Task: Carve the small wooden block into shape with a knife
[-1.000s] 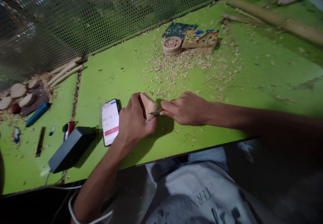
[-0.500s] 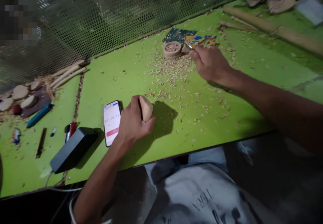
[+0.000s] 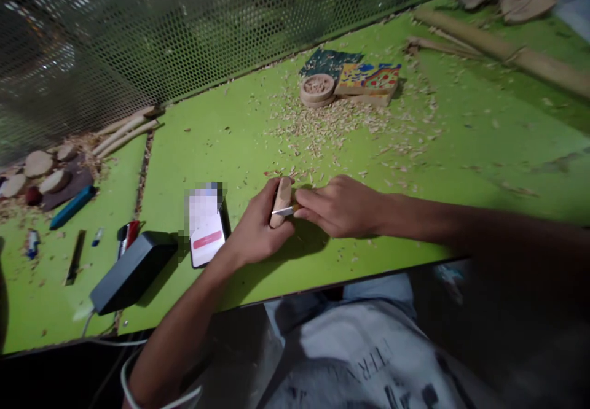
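My left hand (image 3: 258, 228) is wrapped round a small pale piece of wood (image 3: 283, 193), whose cut upper face shows between thumb and fingers. From the right, my right hand (image 3: 334, 206) grips a carving knife (image 3: 283, 211) by its handle, which is mostly hidden in the fingers. The short blade lies across the wood, seemingly touching it. Left of my left hand a phone (image 3: 206, 228) lies face up on the green table (image 3: 184, 151).
Wood shavings (image 3: 318, 129) surround a round wooden box (image 3: 317, 89) and a painted block (image 3: 369, 80). A black box (image 3: 133, 271) with a cable stands front left. Wooden discs (image 3: 39, 164) and sticks (image 3: 126, 132) lie left, a bamboo pole (image 3: 470, 34) back right. Perforated mesh (image 3: 230, 28) borders the back.
My right hand has come from beside the painted block down to the left hand, bringing the knife onto the wood. The left hand has stayed nearly in place, turning the wood slightly.
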`<control>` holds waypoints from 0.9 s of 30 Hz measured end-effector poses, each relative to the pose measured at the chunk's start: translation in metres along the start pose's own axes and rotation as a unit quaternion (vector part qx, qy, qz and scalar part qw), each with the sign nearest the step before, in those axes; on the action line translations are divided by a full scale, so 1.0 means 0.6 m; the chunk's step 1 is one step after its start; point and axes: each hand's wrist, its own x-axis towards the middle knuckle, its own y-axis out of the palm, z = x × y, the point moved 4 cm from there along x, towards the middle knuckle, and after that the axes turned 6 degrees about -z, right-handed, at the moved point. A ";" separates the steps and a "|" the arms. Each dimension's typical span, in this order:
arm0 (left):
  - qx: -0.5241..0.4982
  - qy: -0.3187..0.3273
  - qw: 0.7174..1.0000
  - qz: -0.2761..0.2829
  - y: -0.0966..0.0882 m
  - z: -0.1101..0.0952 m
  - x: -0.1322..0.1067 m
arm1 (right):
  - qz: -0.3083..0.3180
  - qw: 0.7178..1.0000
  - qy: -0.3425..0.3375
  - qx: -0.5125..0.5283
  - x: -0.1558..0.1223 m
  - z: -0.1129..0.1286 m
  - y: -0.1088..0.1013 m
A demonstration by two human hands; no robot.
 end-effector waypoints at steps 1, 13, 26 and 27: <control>-0.011 -0.001 1.000 0.011 0.002 0.000 -0.001 | 0.000 1.000 -0.003 -0.010 0.000 0.001 0.000; 0.113 0.041 0.990 -0.073 0.000 0.011 0.001 | -0.006 0.997 -0.022 -0.072 -0.005 0.024 -0.002; 0.109 -0.007 0.990 -0.089 -0.010 -0.013 0.006 | -0.054 0.997 0.027 -0.044 0.006 -0.002 -0.011; 0.103 -0.016 0.991 -0.085 -0.011 -0.013 0.004 | -0.061 0.996 0.060 -0.020 0.007 -0.022 -0.019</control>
